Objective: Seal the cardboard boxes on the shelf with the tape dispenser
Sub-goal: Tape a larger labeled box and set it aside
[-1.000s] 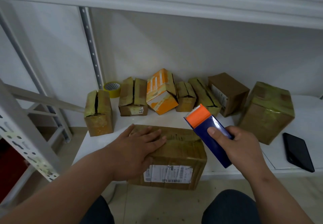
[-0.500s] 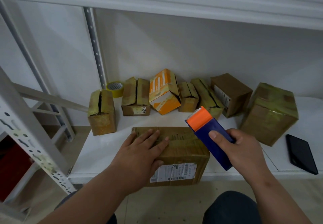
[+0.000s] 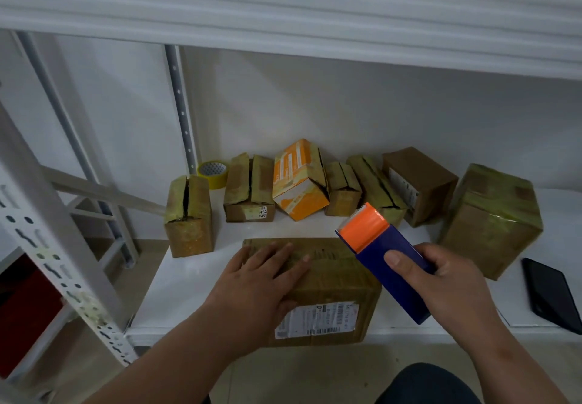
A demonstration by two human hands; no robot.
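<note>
Left hand (image 3: pixel 261 281) flat on near cardboard box (image 3: pixel 333 290), fingers straight. Right hand (image 3: pixel 441 281) grips tape dispenser (image 3: pixel 384 255) above box's right end.

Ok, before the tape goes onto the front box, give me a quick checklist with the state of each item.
1. Left hand flat on the front box, steadying it: ok.
2. Right hand grips the tape dispenser: ok.
3. Dispenser's orange end touching the box top: not ok, held above.
4. Front box flaps closed: ok.
5. Loose tape end ready at the blade: cannot tell.
6. Black phone clear of the box: ok.
</note>
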